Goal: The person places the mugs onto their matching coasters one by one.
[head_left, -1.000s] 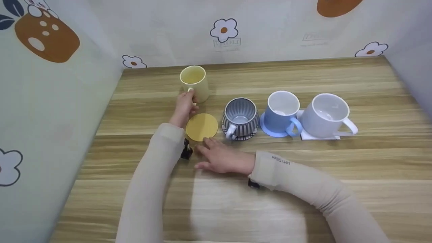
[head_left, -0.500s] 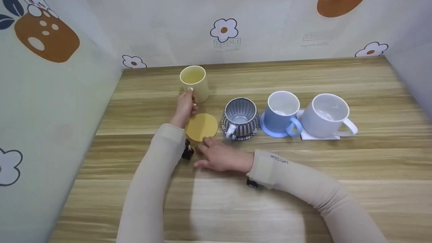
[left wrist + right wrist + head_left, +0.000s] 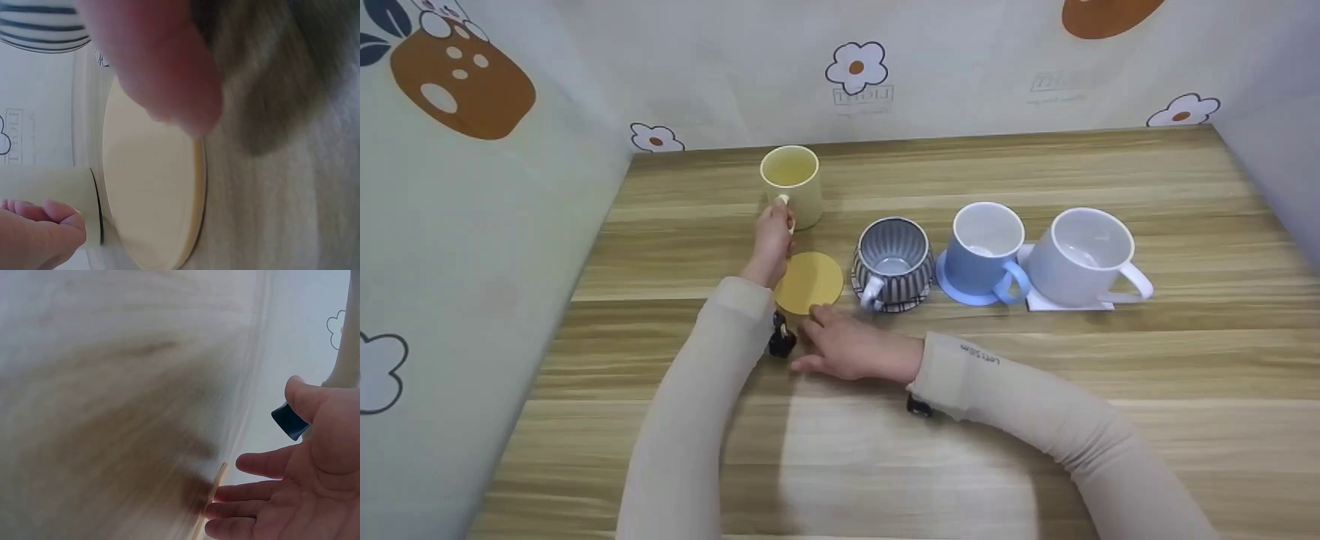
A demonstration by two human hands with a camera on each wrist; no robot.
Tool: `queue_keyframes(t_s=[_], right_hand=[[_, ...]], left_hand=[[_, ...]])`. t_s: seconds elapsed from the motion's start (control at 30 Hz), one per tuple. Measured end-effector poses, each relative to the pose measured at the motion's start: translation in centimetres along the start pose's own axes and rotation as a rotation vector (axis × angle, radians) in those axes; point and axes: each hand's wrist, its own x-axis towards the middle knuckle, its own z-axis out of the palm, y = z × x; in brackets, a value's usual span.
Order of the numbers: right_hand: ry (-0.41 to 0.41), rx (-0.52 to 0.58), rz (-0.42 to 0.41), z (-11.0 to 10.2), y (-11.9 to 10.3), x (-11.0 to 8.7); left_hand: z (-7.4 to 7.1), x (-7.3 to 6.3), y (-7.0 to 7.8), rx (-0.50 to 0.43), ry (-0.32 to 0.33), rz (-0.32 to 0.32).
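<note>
In the head view my left hand [image 3: 770, 241] grips the handle of a pale yellow mug [image 3: 802, 199], which is upright behind a round yellow coaster [image 3: 810, 281]. The left wrist view has those curled fingers [image 3: 59, 216] against the mug's side [image 3: 50, 183]; a dark line runs under its base. My right hand [image 3: 855, 346] is spread low over the table, its fingertips at the near edge of the coaster. In the right wrist view its fingers [image 3: 242, 509] are straight and reach the coaster's thin rim [image 3: 216, 481].
Right of the coaster stands a grey ribbed mug [image 3: 894, 259] on a patterned coaster. Beyond it come a blue mug [image 3: 979, 259] on a blue round coaster and a white mug [image 3: 1072, 270] on a white square coaster. A patterned wall [image 3: 735, 82] closes off the table's back.
My left wrist has shifted slightly to the right, with the hand still on the mug's handle. The mug and coaster have not visibly moved, and my right hand stays nearly in place.
</note>
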Motion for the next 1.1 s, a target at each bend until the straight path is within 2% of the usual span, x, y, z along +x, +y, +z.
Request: queue_keyframes(t_s=[0.33,0.7,1.1], right_hand=[[-0.051,0.018,0.044,0.0,0.0,0.0],[-0.072,0.008,0.043,-0.1,0.0,-0.1],[-0.096,-0.015,0.043,-0.2,-0.1,-0.2]], left_hand=[[-0.1,-0.9,0.7,-0.047,-0.028,0.046],[-1.6,-3.0,1.5,-0.145,-0.078,0.054],[-3.4,-5.2,1.0,-0.032,-0.102,0.061]])
